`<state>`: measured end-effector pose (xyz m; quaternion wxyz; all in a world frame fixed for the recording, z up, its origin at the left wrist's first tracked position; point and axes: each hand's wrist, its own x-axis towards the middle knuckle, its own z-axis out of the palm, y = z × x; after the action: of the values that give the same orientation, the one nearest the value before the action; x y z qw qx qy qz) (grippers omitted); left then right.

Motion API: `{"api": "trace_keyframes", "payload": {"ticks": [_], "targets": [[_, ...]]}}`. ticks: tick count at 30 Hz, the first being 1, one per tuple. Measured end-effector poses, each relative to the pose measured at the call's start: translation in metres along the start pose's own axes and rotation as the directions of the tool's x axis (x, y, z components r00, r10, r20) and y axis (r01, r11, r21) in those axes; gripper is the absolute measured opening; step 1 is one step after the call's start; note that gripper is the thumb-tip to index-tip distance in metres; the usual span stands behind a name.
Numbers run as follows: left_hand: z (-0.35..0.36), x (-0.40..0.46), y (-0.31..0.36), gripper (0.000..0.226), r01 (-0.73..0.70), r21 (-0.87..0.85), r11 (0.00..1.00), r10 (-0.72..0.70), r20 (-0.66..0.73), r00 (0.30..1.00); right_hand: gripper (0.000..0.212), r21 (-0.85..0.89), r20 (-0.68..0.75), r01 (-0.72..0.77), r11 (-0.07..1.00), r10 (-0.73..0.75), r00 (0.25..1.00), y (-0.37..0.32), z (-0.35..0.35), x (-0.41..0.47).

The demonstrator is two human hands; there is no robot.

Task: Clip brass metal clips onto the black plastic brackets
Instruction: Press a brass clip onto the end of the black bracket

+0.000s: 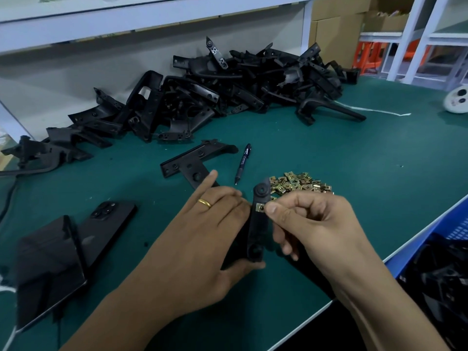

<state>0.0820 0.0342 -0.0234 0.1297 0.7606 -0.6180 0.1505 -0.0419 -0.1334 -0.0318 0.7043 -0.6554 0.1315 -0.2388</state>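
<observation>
Bracket [257, 224] gripped upright in left hand [202, 239], right hand [311, 224] pinching brass clip [260, 206] against it.

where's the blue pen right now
The dark blue ballpoint pen lies on the green table mat, centre of the head view, between the loose black plastic bracket and the brass clip pile.

We are in a small factory assembly workshop. We sit at a workbench covered with a green mat [329, 153]. In the upper middle of the frame a big pile of black plastic brackets [215, 92] lies in bulk, and in the centre there is a heap of brass clips [301, 184]. A white metal shelf frame [101, 19] runs across the top. At the upper right we see cardboard boxes [336, 29], and at the lower right a blue plastic crate [445, 229].
</observation>
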Motion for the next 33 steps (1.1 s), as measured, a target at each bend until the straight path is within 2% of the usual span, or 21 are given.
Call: {"api": "trace_keyframes", "payload": {"ticks": [2, 5, 7, 9, 11, 16, 20, 25, 33], "targets": [[0.001, 0.000, 0.000, 0.070, 0.014, -0.056, 0.998, -0.015, -0.005, 1.000, 0.021, -0.004, -0.002, 0.009, 1.000, -0.009, 1.000, 0.001, 0.001, 0.001], [0.004, 0.002, -0.001, 0.067, 0.081, -0.234, 0.969, -0.096, -0.053, 0.994, 0.016, -0.032, -0.047, 0.057, 0.998, -0.058, 0.997, 0.003, 0.001, 0.003], [0.005, 0.001, -0.005, 0.065, 0.158, -0.275, 0.948, -0.196, -0.117, 0.973, 0.014, -0.205, -0.177, 0.110, 0.973, -0.147, 0.973, 0.007, -0.006, 0.006], [0.003, -0.003, -0.011, 0.064, 0.263, -0.278, 0.924, -0.310, -0.138, 0.941, 0.012, -0.456, -0.271, 0.104, 0.884, -0.249, 0.930, 0.011, -0.018, 0.008], [0.002, -0.008, -0.017, 0.067, 0.332, -0.266, 0.905, -0.370, -0.108, 0.923, 0.011, -0.603, -0.281, 0.083, 0.793, -0.309, 0.909, 0.011, -0.025, 0.009], [0.002, -0.010, -0.021, 0.062, 0.381, -0.275, 0.883, -0.419, -0.096, 0.903, 0.012, -0.834, -0.129, 0.090, 0.544, -0.351, 0.927, 0.017, -0.018, 0.008], [0.003, -0.010, -0.022, 0.066, 0.406, -0.279, 0.870, -0.434, -0.044, 0.900, 0.010, -0.880, -0.140, 0.030, 0.475, -0.320, 0.937, 0.017, -0.016, 0.007], [0.004, -0.010, -0.023, 0.067, 0.425, -0.278, 0.861, -0.448, -0.020, 0.894, 0.016, -0.885, -0.039, 0.103, 0.455, -0.292, 0.956, 0.009, -0.018, 0.005], [0.003, -0.009, -0.023, 0.066, 0.436, -0.295, 0.850, -0.456, 0.002, 0.890, 0.019, -0.903, 0.037, 0.152, 0.402, -0.281, 0.959, 0.004, -0.016, 0.004]]}}
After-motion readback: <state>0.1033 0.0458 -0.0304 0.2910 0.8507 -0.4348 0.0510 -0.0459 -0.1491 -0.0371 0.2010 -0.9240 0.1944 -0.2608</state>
